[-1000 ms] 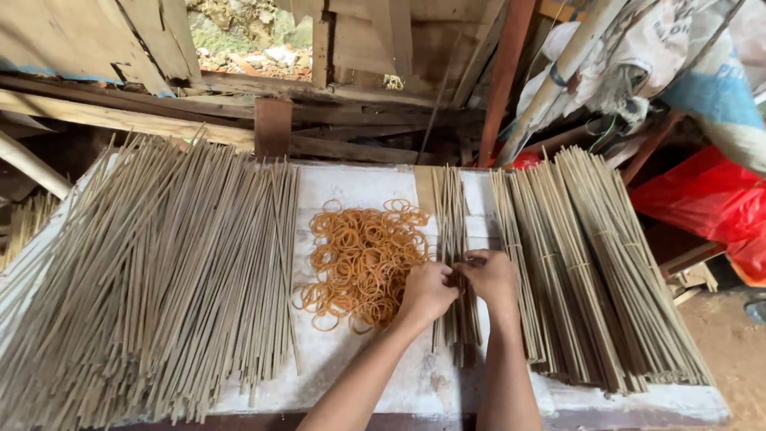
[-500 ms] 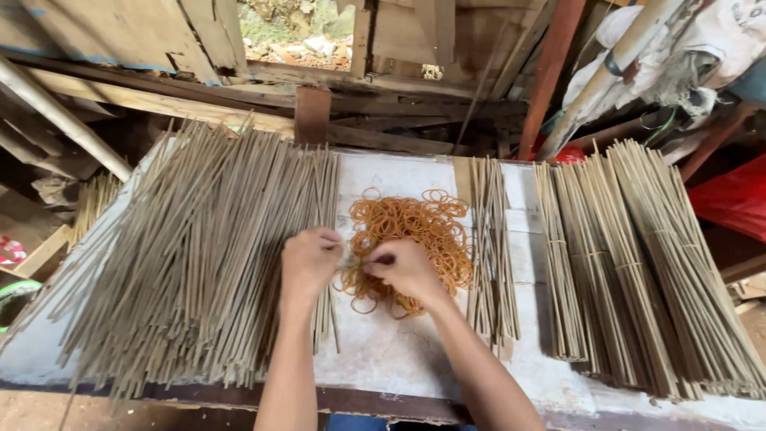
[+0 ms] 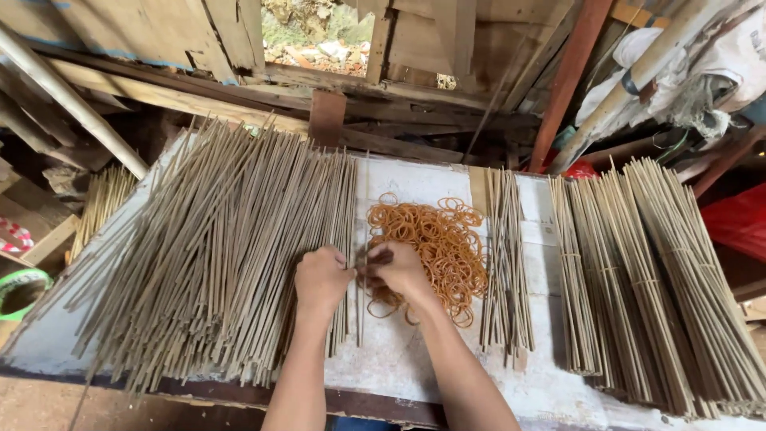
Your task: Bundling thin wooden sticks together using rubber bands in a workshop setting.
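left hand (image 3: 321,278): curled shut, pinching sticks off the loose stick pile (image 3: 199,247), right edge
right hand (image 3: 395,269): fingers closed at those sticks, beside rubber bands (image 3: 435,243); exact hold unclear

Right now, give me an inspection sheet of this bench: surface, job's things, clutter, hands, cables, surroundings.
Surface: white worktable, worn and stained.
Job's things: large loose stick pile at left; orange rubber bands heaped mid-table; small stick bunch beside them; tied stick bundles at right.
Clutter: more sticks off the left edge.
Hands: left hand and right hand pinch sticks at the loose pile's right edge.
Cables: nothing seen.
Surroundings: plank wall, red plastic sheet, pale sacks.
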